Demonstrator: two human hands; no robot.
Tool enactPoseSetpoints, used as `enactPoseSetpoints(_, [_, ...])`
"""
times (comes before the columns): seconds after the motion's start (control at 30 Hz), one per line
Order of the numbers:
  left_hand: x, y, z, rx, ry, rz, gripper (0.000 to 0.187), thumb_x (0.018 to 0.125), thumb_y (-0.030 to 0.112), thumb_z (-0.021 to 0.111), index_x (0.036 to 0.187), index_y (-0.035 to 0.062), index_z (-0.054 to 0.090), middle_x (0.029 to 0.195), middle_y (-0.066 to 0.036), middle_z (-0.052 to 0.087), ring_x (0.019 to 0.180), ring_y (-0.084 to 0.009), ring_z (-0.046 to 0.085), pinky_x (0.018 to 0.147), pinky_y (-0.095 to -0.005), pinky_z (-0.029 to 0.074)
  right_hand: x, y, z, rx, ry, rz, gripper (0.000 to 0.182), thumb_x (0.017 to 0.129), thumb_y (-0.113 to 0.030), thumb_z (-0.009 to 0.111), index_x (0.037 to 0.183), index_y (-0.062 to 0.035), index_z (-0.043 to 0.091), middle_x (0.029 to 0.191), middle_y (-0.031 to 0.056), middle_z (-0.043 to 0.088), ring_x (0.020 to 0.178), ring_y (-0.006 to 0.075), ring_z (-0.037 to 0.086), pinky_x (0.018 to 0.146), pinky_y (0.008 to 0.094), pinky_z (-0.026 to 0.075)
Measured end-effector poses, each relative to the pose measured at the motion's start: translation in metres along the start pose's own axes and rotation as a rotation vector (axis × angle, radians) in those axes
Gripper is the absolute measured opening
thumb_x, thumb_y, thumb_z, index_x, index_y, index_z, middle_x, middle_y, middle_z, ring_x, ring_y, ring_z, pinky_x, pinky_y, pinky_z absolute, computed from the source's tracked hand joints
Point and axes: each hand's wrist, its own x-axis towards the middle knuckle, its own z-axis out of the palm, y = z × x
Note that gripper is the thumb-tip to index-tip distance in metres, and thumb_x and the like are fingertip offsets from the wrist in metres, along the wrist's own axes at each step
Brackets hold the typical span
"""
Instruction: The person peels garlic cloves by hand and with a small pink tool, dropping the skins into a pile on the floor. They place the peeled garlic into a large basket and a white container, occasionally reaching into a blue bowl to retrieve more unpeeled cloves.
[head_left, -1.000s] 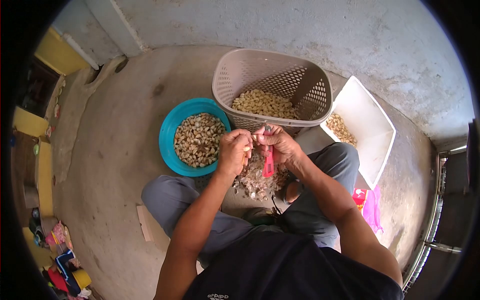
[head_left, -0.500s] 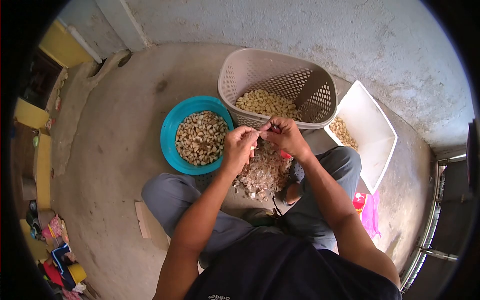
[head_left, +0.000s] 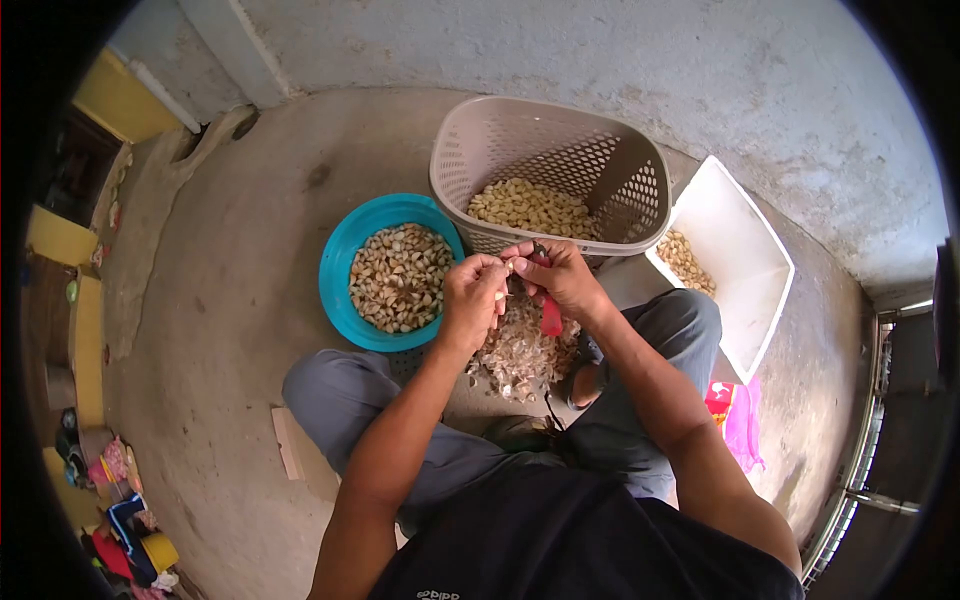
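My left hand (head_left: pixel 474 300) is closed on a garlic clove (head_left: pixel 501 296), its pale end showing between the fingers. Against its fingertips, my right hand (head_left: pixel 562 277) pinches at another small pale piece and also grips a small red-handled knife (head_left: pixel 551 317). The knife's dark end pokes up past the fingers; its edge cannot be made out. Both hands meet above a heap of papery garlic skins (head_left: pixel 522 350). To the left, unpeeled garlic cloves (head_left: pixel 400 277) fill a turquoise basin (head_left: pixel 334 285). Just beyond the hands, peeled cloves (head_left: pixel 533 208) lie in a taupe perforated basket (head_left: pixel 485 125).
A white foam box (head_left: pixel 745 270) with more cloves (head_left: pixel 683 262) tilts beside the basket on the right. Near my right knee lies a pink bag (head_left: pixel 742 425). Cardboard (head_left: pixel 300 455) is on the floor at left, and assorted clutter (head_left: pixel 115 500) lines the far left.
My right hand has turned, so the knife's red handle now hangs down in plain sight and its dark end points up. The fingertips of both hands remain together.
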Motion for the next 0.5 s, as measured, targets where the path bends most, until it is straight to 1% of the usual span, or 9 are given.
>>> enactPoseSetpoints(0.13, [0.004,-0.003,-0.002,-0.007,0.033,0.045,0.012,0.094,0.011,0.062,0.094,-0.0012,0.062,0.069,-0.004,0.058,0.046,-0.0091,0.052,0.033,-0.0225,0.036,0.0,-0.001,0.007,-0.125,0.022,-0.098,0.025,0.1,-0.016,0.068,0.117,0.0031,0.07,0.069,-0.0004,0.062,0.057,0.0041,0.053,0.05,0.0219,0.043])
enactPoseSetpoints(0.23, [0.004,-0.005,0.0,-0.003,0.063,0.032,0.011,0.094,0.009,0.061,0.095,-0.0012,0.064,0.068,-0.003,0.058,0.046,-0.0088,0.052,0.033,-0.0226,0.036,-0.006,-0.014,0.011,-0.25,0.034,-0.061,0.026,0.101,-0.014,0.066,0.118,0.0046,0.069,0.071,0.0004,0.064,0.057,0.0044,0.054,0.051,0.0218,0.044])
enactPoseSetpoints(0.33, [0.004,-0.008,0.001,0.038,0.044,0.061,0.011,0.093,0.009,0.061,0.094,-0.0009,0.065,0.068,-0.003,0.058,0.046,-0.0085,0.052,0.034,-0.023,0.037,-0.012,-0.024,0.014,-0.404,0.009,-0.065,0.024,0.101,-0.013,0.065,0.116,0.0057,0.069,0.074,0.0013,0.065,0.058,0.0047,0.055,0.053,0.0215,0.045])
enactPoseSetpoints(0.43, [0.005,-0.009,0.002,0.085,0.032,0.084,0.011,0.093,0.009,0.061,0.093,-0.0006,0.066,0.068,-0.003,0.058,0.046,-0.0082,0.052,0.034,-0.0231,0.038,-0.008,-0.018,0.004,-0.404,-0.114,-0.066,0.021,0.1,-0.012,0.065,0.112,0.0052,0.069,0.077,0.0022,0.066,0.059,0.0053,0.057,0.051,0.0218,0.046])
enactPoseSetpoints(0.5, [0.006,-0.011,0.004,0.017,0.046,0.061,0.011,0.093,0.009,0.061,0.093,-0.0008,0.066,0.069,-0.003,0.059,0.046,-0.0083,0.052,0.033,-0.0233,0.038,-0.007,-0.014,0.002,-0.216,-0.087,0.014,0.02,0.1,-0.012,0.065,0.11,0.0042,0.07,0.077,0.002,0.067,0.057,0.0062,0.058,0.049,0.0219,0.045])
